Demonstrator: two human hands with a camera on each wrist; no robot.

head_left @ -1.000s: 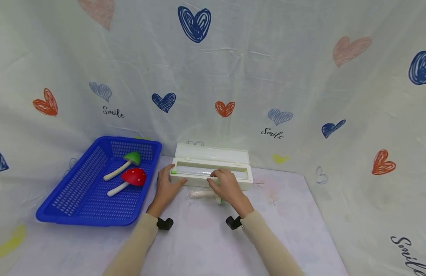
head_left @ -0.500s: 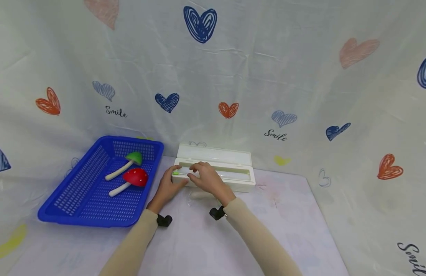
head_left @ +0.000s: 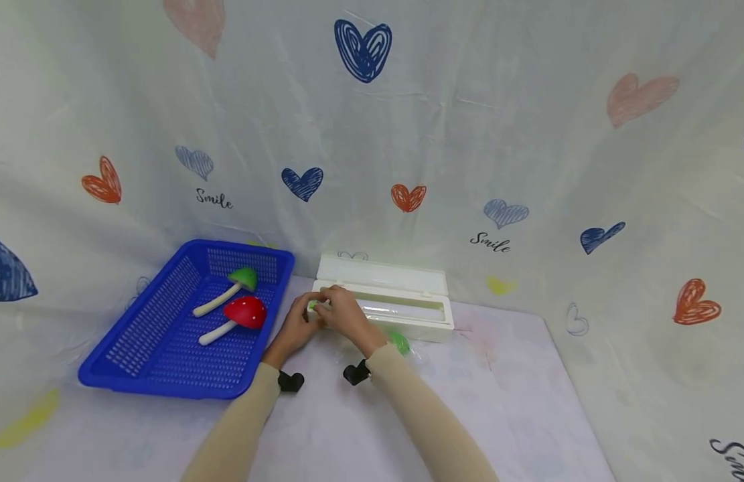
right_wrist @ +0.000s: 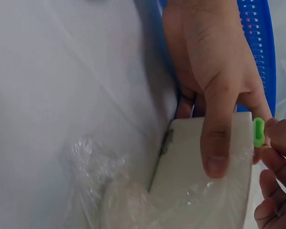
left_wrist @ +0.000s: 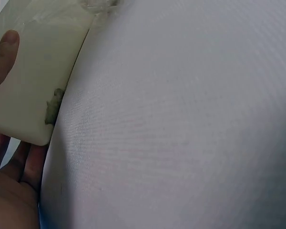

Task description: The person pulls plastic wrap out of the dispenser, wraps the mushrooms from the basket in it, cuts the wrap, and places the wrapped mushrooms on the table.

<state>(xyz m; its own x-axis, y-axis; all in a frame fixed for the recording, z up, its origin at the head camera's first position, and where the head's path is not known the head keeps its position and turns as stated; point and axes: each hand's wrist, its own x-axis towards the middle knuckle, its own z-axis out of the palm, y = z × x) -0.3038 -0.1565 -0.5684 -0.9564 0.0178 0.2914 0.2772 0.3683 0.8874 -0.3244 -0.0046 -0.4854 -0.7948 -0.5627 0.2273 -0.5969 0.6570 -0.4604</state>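
A long white cling film dispenser (head_left: 416, 328) stands at the back of the table with its lid up, a roll of film showing inside. My left hand (head_left: 294, 333) grips its left end, thumb on the front face (right_wrist: 181, 157) and fingers behind the end. At that corner the fingers of my right hand (head_left: 345, 314) pinch the small green slider (right_wrist: 259, 132), close beside the left fingers. In front of the dispenser lies a toy mushroom with a green cap (head_left: 399, 342) under clear film (right_wrist: 93, 164), partly hidden by my right arm.
A blue perforated basket (head_left: 167, 375) stands to the left, close to my left forearm. Inside lie a green-capped mushroom (head_left: 244, 278) and a red, white-dotted one (head_left: 245, 312). A heart-printed curtain (head_left: 444, 134) hangs right behind the dispenser.
My right hand has slid left along the dispenser to the green slider at its left end. The left hand keeps its grip there. The wrapped mushroom's green cap has come into sight.
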